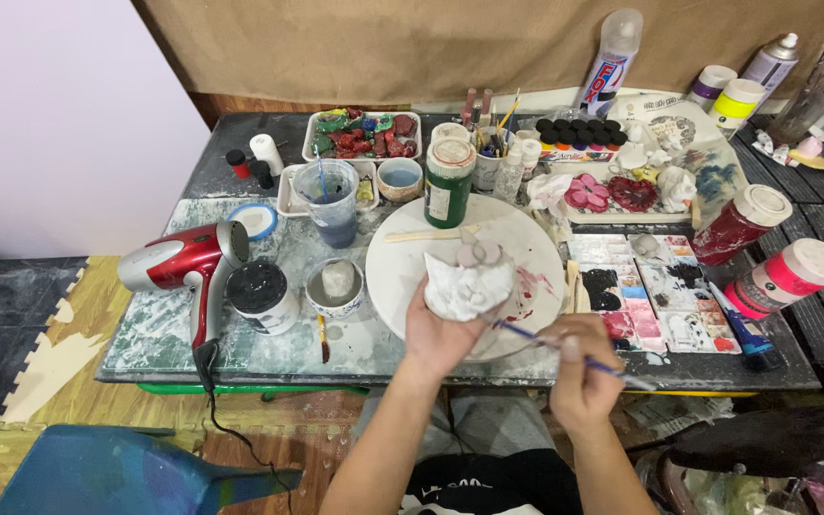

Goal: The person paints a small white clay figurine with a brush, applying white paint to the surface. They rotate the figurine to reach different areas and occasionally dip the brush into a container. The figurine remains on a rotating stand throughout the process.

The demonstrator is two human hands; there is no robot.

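White plaster fills my left hand (441,334): the forearm comes up from the bottom edge, the palm is turned away from me, and the fingers are curled closed around the base of a lumpy white figurine (469,281) with pale round petals on top. I hold it upright over the near part of a round white board (412,257), which lies on the table (269,348). My right hand (579,367) sits just to the right and a little lower, wrist bent inward, fingers pinched shut on a thin blue-handled paintbrush (565,348); its bristle end points left and reaches the figurine's lower right side, beside a pink smear on the board. Right of the board lies a paint palette (655,296) of small square wells, mostly pinks, whites and blacks, with two red-and-white paint bottles (765,243) on their sides beyond it. A green paint bottle (448,183) stands at the board's far edge, and a clear cup of bluish water (328,200) is left of that. Near the left end of the table rests a red hair dryer (183,262), its cord dropping off the front edge, with a tub of black paint (259,294) and a small cup of white paint (338,286) just beside it.
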